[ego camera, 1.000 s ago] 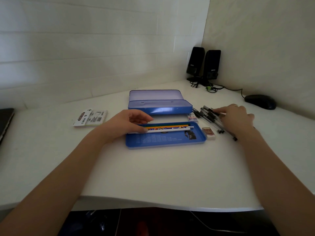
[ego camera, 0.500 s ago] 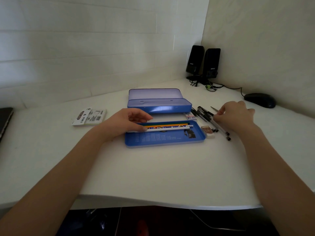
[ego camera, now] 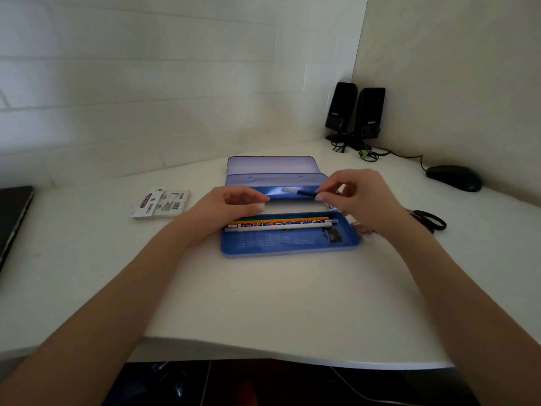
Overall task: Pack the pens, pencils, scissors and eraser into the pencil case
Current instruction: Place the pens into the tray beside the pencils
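A blue tin pencil case (ego camera: 292,247) lies open on the white desk, its lid part (ego camera: 272,171) behind it. Several pencils (ego camera: 281,223) lie along the tray's far side. My right hand (ego camera: 360,200) hovers above the tray's right end, pinching a black pen (ego camera: 301,192) that points left. My left hand (ego camera: 234,205) is at the tray's left end, fingers curled, thumb and forefinger close to the pen's tip but holding nothing. Black scissors (ego camera: 429,219) lie to the right. An eraser (ego camera: 363,228) shows by the tray's right edge; other pens are hidden behind my right hand.
A small printed packet (ego camera: 162,203) lies left of the case. Two black speakers (ego camera: 355,112) with cables stand in the corner, a black mouse (ego camera: 453,177) at the right wall. A dark laptop edge (ego camera: 13,218) is at far left. The desk's front edge (ego camera: 263,350) curves near me.
My right hand left the pile of pens on the right, lifted one pen and carried it left over the case. My left hand rose slightly from the pencils.
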Motion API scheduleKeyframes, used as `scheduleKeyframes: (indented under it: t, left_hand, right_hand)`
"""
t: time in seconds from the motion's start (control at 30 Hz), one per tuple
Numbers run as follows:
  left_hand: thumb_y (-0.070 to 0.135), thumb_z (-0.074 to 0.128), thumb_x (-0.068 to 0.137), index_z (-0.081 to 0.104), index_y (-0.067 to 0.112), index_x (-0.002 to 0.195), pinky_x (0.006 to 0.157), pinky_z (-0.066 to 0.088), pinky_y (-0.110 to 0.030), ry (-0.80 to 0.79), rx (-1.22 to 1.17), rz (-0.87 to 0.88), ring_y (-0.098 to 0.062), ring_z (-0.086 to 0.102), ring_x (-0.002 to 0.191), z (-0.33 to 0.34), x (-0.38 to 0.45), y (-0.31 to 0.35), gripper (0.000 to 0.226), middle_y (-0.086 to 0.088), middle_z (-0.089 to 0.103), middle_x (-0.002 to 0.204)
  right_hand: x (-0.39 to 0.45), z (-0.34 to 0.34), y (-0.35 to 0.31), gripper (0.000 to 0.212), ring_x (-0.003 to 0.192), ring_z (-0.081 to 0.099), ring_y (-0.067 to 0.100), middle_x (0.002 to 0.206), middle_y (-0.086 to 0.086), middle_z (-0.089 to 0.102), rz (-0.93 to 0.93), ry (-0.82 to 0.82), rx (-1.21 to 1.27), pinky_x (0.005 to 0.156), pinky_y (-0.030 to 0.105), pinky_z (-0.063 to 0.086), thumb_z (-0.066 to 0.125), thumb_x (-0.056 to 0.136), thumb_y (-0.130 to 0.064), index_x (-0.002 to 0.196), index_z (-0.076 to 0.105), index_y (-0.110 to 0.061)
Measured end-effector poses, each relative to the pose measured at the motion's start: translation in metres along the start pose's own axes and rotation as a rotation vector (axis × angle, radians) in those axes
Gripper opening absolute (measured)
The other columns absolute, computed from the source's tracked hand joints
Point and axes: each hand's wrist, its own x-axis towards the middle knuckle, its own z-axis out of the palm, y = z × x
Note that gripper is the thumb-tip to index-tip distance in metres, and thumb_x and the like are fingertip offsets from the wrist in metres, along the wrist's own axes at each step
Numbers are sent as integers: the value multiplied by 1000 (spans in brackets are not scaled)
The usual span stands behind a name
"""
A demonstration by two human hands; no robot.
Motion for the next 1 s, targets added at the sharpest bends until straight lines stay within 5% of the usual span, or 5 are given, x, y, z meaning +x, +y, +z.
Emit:
scheduleKeyframes:
  t: [0.17,0.33,0.47,0.67,1.0]
  left_hand:
    - [26,74,76,75,22,94,72,51,-10,17,0,14,0,68,78,4,-3,5,19,4,76,89]
    - [25,75,74,77,26,84,78,55,-20,55,16,26,-12,69,80,1,-3,7,10,-5,75,95]
    - [23,72,78,76,23,78,74,47,-9,84,-36,1,-2,66,87,-4,-3,8,5,9,74,96]
    - [25,62,86,78,14,81,98,44,-25,-6,-69,-15,-8,64,105,-5,-4,3,20,5,73,105]
    - [23,71,80,75,26,96,95,45,-21,-107,25,-27,-6,66,100,-3,-7,5,16,10,73,103]
  right_hand:
    - [-2,20,-11,18,73,57,6,81,-10,65,-139,-158,1,66,10,43,71,81,-12,95,76,-23]
    - [-3,23,-13,27,77,58,-2,86,-15,63,-147,-205,52,70,5,43,71,82,-10,104,73,-26]
    - [-2,14,-9,16,61,53,0,79,-6,69,-79,-145,82,61,8,41,74,79,-18,94,75,-23]
    - [-3,7,-6,5,66,61,13,76,-2,71,-56,-281,11,66,23,48,75,78,-21,80,76,-17]
    - [-5,25,-14,16,64,51,-5,70,-7,62,-66,-278,-90,61,6,39,79,73,-23,70,70,-11]
